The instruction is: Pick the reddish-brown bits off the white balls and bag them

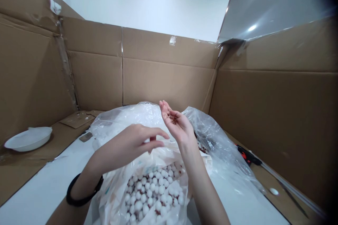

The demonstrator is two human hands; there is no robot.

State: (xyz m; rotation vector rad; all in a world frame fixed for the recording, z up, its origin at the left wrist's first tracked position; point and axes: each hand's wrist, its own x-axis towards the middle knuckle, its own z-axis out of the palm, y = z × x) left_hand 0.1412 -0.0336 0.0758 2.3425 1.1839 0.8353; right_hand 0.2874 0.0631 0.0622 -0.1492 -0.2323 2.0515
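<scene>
My right hand (179,124) is raised palm up with its fingers slightly cupped, and a small heap of reddish-brown bits (173,119) lies on the palm. Left of it, my left hand (144,139) hangs above the bag with thumb and fingers apart, nothing between them. Below both hands, an open clear plastic bag (112,197) holds many small white balls (150,193), with reddish-brown bits scattered among them. The two hands do not touch each other.
Crumpled clear plastic (221,154) spreads behind and to the right. A white dish (30,139) sits at the left. A black and red glue gun (248,155) and a small white disc (274,191) lie at the right. Cardboard walls (169,77) surround the table.
</scene>
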